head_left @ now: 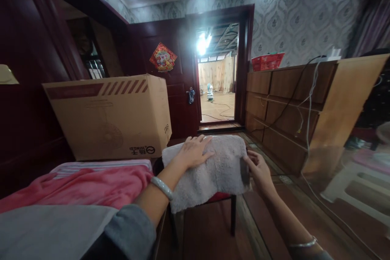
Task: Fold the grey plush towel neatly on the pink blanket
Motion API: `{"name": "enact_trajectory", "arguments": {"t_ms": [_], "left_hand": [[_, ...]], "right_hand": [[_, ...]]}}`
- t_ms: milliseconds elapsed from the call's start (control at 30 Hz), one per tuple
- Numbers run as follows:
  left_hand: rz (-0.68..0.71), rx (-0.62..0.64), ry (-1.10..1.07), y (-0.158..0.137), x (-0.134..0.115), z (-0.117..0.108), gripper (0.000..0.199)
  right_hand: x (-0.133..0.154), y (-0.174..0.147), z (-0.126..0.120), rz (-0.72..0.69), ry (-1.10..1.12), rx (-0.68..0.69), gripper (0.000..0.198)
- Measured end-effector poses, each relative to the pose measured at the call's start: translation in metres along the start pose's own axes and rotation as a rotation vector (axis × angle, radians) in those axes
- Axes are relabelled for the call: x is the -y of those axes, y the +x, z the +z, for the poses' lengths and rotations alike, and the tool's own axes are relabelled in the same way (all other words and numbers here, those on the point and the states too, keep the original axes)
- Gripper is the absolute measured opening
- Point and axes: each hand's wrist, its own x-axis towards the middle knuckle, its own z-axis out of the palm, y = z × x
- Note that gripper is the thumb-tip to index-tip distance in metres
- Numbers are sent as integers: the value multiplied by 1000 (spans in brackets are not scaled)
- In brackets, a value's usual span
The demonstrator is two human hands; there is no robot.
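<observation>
A grey-white towel (210,170) lies over a dark-legged chair or stool (233,215), hanging down its near side. A strip of red seat (217,198) shows under its lower edge. My left hand (196,152) rests flat on the top of the towel with its fingers spread. At the towel's right edge, my right hand (257,166) has its thumb and fingers closed on the cloth. Part of that edge is hidden behind the fingers.
To the left stand a large cardboard box (115,118) and a bed-like surface with a pink blanket (106,185). On the right are wooden drawers (283,118), a hanging white cable (309,122) and a white plastic stool (362,183). An open doorway (217,109) lies ahead.
</observation>
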Motion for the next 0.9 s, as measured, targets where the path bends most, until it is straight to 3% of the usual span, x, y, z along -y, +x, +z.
{"name": "enact_trajectory", "arguments": {"t_ms": [100, 200, 300, 400, 767, 900], "left_hand": [[-38, -47, 22, -16, 8, -4, 62], [-108, -70, 77, -30, 16, -4, 68], [-191, -49, 102, -36, 20, -2, 74], [-223, -7, 117, -35, 21, 1, 71], [-191, 55, 51, -33, 30, -5, 68], [-197, -76, 104, -46, 29, -2, 68]], "right_hand": [[19, 5, -1, -364, -259, -50, 60], [44, 9, 11, -712, -587, 121, 57], [60, 14, 29, -894, -860, 291, 62], [61, 18, 40, -952, -980, 411, 63], [58, 24, 41, -962, -987, 437, 67], [60, 23, 41, -955, -1004, 437, 70]]}}
